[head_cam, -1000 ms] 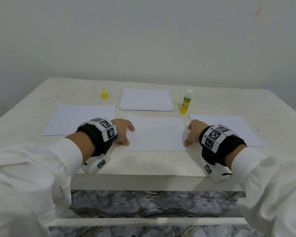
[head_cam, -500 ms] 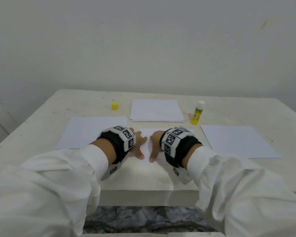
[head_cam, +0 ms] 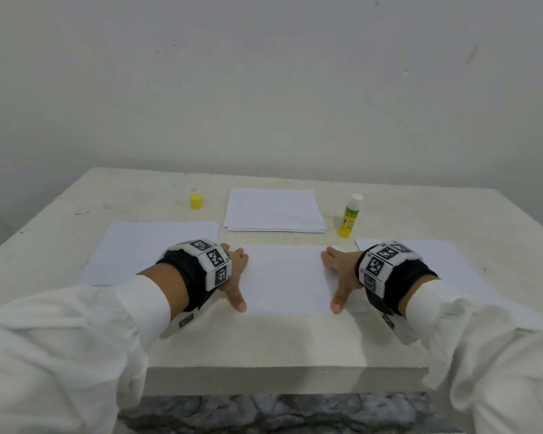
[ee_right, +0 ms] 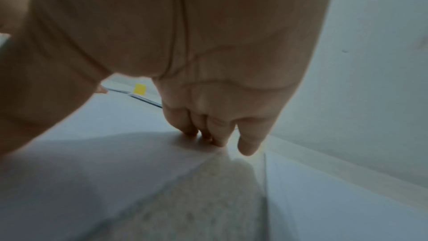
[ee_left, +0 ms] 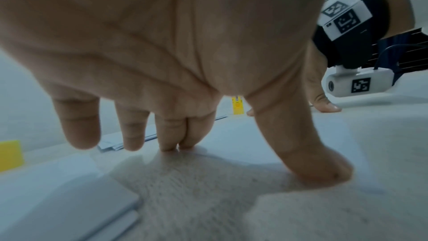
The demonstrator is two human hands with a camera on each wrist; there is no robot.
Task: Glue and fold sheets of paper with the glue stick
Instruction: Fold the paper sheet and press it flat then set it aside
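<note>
A folded white sheet [head_cam: 286,278] lies flat on the table in front of me. My left hand [head_cam: 235,277] presses its left end with straight fingers and thumb spread. My right hand [head_cam: 339,277] presses its right end the same way. In the left wrist view the fingertips [ee_left: 171,146] and thumb touch the paper edge. In the right wrist view the fingertips [ee_right: 203,135] bear on the sheet [ee_right: 81,171]. The glue stick [head_cam: 350,216], yellow with a white top, stands uncapped behind my right hand. Its yellow cap [head_cam: 196,201] sits at the far left.
A stack of white sheets [head_cam: 275,211] lies at the back centre of the white table [head_cam: 264,346]. One sheet [head_cam: 145,249] lies at the left and another [head_cam: 442,261] at the right. The table's front edge is close to my wrists.
My hands met at the middle of the sheet half a second ago, and have now slid apart along it to its two ends.
</note>
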